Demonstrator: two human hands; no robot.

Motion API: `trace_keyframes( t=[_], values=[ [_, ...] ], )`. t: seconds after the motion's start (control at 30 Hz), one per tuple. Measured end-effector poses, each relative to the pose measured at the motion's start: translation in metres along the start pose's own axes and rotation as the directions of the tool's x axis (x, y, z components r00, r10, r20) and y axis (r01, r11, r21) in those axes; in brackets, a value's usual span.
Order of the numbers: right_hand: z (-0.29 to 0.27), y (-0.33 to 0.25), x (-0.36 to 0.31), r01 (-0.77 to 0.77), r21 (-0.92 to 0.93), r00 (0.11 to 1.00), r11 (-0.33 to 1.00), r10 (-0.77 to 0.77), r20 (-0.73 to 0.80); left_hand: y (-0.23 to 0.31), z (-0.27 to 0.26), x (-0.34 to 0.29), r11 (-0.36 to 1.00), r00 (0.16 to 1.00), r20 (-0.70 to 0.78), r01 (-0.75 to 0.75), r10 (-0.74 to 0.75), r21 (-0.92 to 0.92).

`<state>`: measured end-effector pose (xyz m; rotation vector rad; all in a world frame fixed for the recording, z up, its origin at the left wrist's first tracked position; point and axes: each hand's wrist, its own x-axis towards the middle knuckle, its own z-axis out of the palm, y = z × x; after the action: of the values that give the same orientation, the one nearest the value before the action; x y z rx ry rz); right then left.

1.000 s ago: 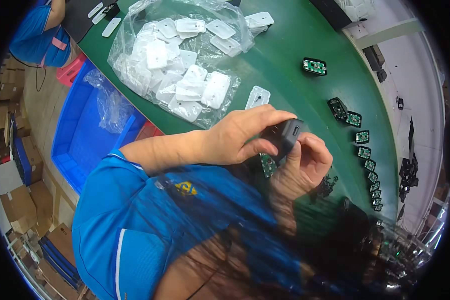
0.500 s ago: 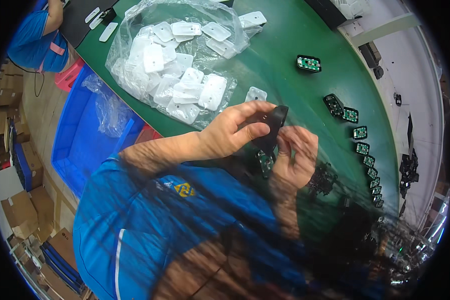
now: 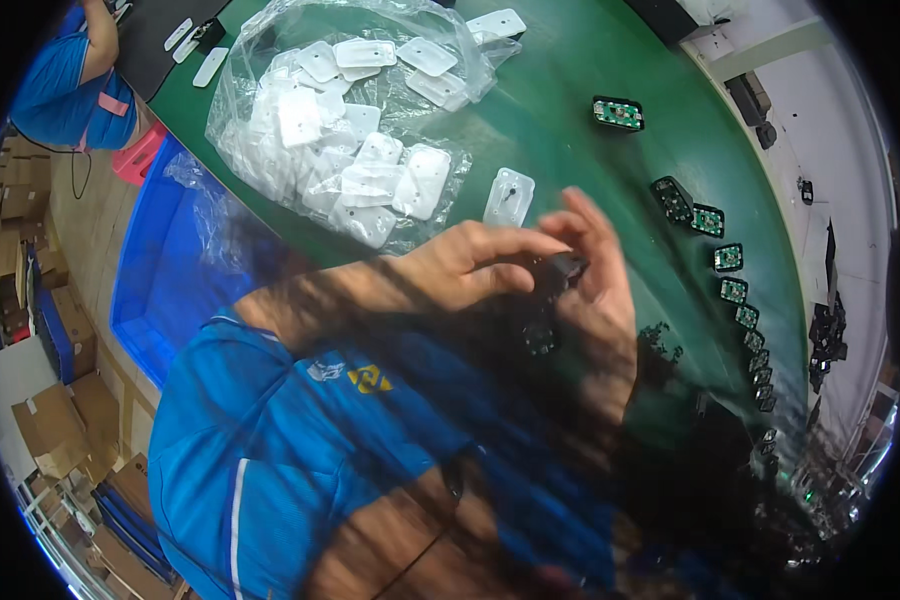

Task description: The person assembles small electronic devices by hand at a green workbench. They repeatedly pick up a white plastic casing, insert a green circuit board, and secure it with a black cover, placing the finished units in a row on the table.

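Note:
In the middle of the head view, a black plastic shell (image 3: 562, 268) sits between my two hands, partly hidden and blurred. My left hand (image 3: 465, 265) grips it between thumb and fingers. Beside its right side, my right hand (image 3: 602, 270) has its fingers stretched upward, smeared by motion; whether it touches the shell is unclear. A white plastic cover (image 3: 510, 196) lies on the green table just beyond my hands. Below the shell is a dark part with a circuit board (image 3: 539, 340), dimmed behind loose strands of hair.
A clear plastic bag (image 3: 232, 130) holding several white covers spreads across the left of the green table (image 3: 560, 60). Black housings with green boards (image 3: 728, 258) line the right side. A blue bin (image 3: 155, 300) stands at the left edge. A co-worker's blue sleeve (image 3: 55, 85) shows far left.
My right hand has gone from a pinch at the shell's edge to raised, stretched fingers. The shell has tilted and dropped slightly, and the white cover beyond shows more fully.

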<state>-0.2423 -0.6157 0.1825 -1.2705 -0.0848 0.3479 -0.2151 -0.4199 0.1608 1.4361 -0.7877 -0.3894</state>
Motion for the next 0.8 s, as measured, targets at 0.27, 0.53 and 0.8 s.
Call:
trace_keyframes(
  t=[0.27, 0.53, 0.8],
  values=[
    [-0.01, 0.034, 0.003, 0.085, 0.166, 0.996, 0.982, -0.089, 0.017, -0.017, 0.002, 0.01, 0.66, 0.861, 0.132, 0.466, -0.491, -0.59],
    [-0.064, 0.033, 0.001, -0.129, -0.955, 0.833, 0.268, -0.493, -0.251, -0.048, -0.014, 0.023, 0.329, 0.969, -0.243, 0.219, 0.033, 0.918],
    [-0.076, 0.028, -0.01, 0.035, -0.998, 0.938, 0.059, -0.346, 0.013, -0.064, -0.029, 0.038, 0.349, 0.984, 0.078, -0.13, 0.159, 0.928]
  ],
)
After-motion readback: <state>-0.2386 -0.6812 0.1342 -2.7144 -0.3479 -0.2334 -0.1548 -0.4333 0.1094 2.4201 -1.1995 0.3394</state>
